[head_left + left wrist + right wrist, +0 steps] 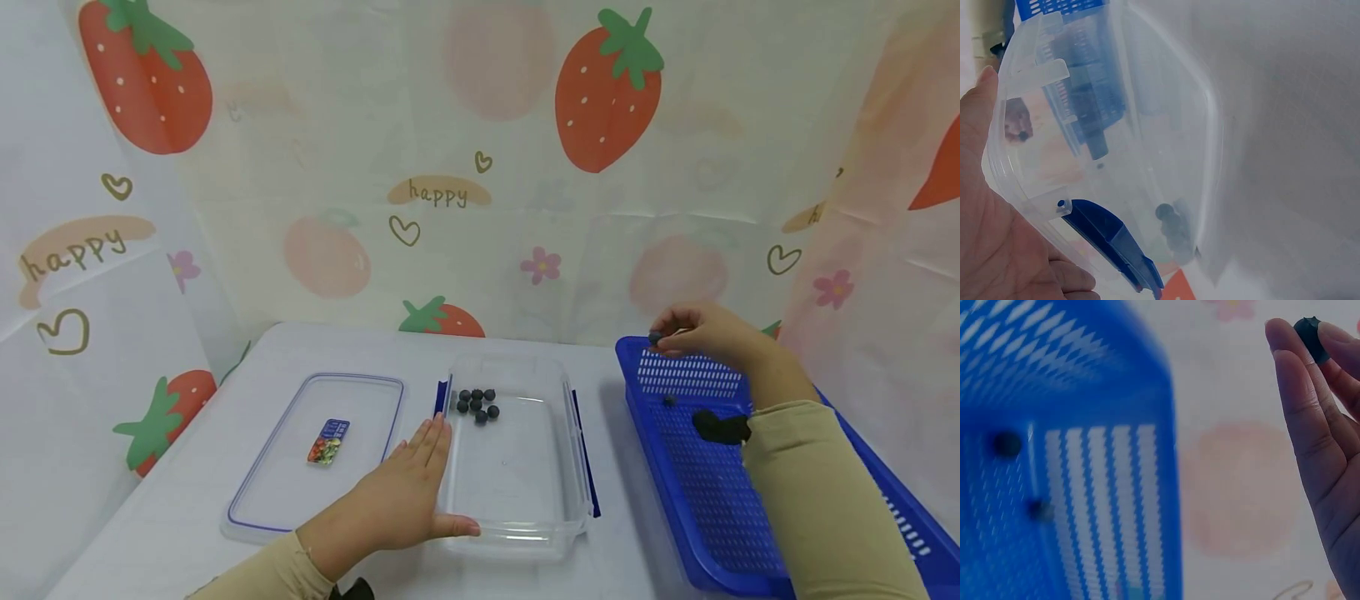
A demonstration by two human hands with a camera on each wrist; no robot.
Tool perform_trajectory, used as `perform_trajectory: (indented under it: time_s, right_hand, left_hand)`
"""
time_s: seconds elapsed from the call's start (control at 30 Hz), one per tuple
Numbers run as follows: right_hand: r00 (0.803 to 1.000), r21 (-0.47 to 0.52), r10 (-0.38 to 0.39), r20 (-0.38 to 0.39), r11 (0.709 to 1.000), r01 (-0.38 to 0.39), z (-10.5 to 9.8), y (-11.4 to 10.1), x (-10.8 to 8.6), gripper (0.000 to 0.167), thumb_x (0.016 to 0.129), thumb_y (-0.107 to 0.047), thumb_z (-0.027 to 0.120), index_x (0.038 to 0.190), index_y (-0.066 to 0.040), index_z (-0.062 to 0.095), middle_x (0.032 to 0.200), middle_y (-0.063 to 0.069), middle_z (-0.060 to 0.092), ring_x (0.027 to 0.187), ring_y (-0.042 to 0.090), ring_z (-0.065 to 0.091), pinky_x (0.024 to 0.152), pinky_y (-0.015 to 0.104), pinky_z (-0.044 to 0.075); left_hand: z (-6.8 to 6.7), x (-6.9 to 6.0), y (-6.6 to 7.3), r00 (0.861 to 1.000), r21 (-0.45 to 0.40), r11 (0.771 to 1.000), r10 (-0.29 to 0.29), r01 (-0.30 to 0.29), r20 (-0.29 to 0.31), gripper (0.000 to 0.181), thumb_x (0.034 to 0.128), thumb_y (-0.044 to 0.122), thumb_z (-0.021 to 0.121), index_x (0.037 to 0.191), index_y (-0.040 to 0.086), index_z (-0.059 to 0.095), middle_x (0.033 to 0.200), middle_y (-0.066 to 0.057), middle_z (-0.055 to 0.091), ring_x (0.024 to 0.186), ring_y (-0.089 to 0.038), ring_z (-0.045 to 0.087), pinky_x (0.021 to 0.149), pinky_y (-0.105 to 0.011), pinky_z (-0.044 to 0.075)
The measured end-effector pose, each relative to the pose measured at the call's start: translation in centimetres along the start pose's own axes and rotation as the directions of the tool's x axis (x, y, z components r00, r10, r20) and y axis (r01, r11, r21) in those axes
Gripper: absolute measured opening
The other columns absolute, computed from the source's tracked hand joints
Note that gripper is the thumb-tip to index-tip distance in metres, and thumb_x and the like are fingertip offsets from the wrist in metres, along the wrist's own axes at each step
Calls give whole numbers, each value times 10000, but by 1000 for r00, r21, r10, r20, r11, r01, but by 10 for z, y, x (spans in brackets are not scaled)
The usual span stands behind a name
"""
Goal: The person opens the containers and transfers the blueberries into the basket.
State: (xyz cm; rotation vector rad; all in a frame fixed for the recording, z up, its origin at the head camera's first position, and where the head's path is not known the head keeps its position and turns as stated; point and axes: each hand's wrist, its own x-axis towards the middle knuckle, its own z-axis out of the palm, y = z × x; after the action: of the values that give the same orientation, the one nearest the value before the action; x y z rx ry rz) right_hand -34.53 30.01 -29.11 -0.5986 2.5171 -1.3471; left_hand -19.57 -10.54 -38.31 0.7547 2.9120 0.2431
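Lid [292, 479] lying flat at far left on the white surface [622, 533]; next comes the left hand [401, 496], fingers straight, thumb spread, against the clear container [517, 475]. Dark berries [476, 406] bunch inside, far-left corner! Over right, the right hand [701, 335] pinches a single berry [655, 337] near the far rim of the blue basket [720, 508]. Looks light, smooth, quick to roll, probably easily bruised: grip its sides gently.

"happy" [438, 193] on backdrop [517, 217], label [328, 442] on lid [281, 479] unreadable
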Motion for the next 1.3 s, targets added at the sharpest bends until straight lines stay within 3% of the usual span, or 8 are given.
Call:
perform_trajectory:
  time_s: [0.13, 0.47, 0.67, 0.87, 1.13, 1.3]
  right_hand:
    - [999, 19, 46, -4, 999, -46, -7, 14, -15, 289, 850, -6, 606, 1065, 147, 489, 953, 145, 589, 869, 162, 635, 770, 297, 524]
    - [991, -71, 131, 21, 989, -130, -20, 46, -43, 285, 850, -13, 596, 1075, 130, 495, 1022, 187, 567, 904, 156, 615, 792, 308, 515]
    - [979, -109, 199, 46, 975, -193, -22, 59, -57, 249, 845, -35, 603, 1042, 95, 527, 992, 154, 589, 917, 225, 590, 787, 313, 507]
    - [961, -150, 271, 59, 954, -260, -22, 69, -65, 264, 820, -85, 653, 1030, 49, 566, 994, 125, 584, 918, 208, 545, 793, 352, 493]
    - [941, -104, 328, 86, 942, -319, -20, 78, -69, 218, 821, -53, 642, 1001, 48, 572, 917, 117, 577, 883, 263, 552, 805, 391, 492]
    - [937, -49, 332, 104, 943, -329, -20, 83, -70, 237, 846, -1, 586, 1045, 117, 534, 951, 141, 598, 909, 259, 595, 819, 399, 505]
  left_hand:
    - [0, 1, 0, 1000, 3, 1000, 3, -3, -1, 1201, 671, 852, 315, 1442, -43, 101, 1508, -201, 56, 1385, -327, 45, 1069, -499, 199]
    - [-1, 0, 1, 1000, -3, 1000, 3, -3, -12, 1168, 701, 817, 367, 1440, -49, 106, 1505, -212, 62, 1384, -327, 46, 1069, -500, 204]
    - [-1, 0, 1, 1000, 1, 1000, 2, -2, -13, 1171, 699, 822, 356, 1440, -49, 100, 1505, -210, 56, 1384, -327, 45, 1072, -495, 199]
    - [0, 0, 1, 1000, -12, 1000, 2, -2, -7, 1163, 704, 812, 377, 1443, -42, 96, 1508, -203, 47, 1385, -325, 40, 1072, -497, 197]
    - [-1, 0, 1, 1000, -15, 1000, -1, 1, -6, 1183, 684, 838, 333, 1444, -38, 100, 1509, -200, 52, 1386, -323, 42, 1071, -495, 200]
    - [-1, 0, 1, 1000, -17, 1000, -2, 2, -11, 1159, 706, 805, 394, 1443, -40, 103, 1510, -197, 54, 1386, -322, 43, 1071, -497, 202]
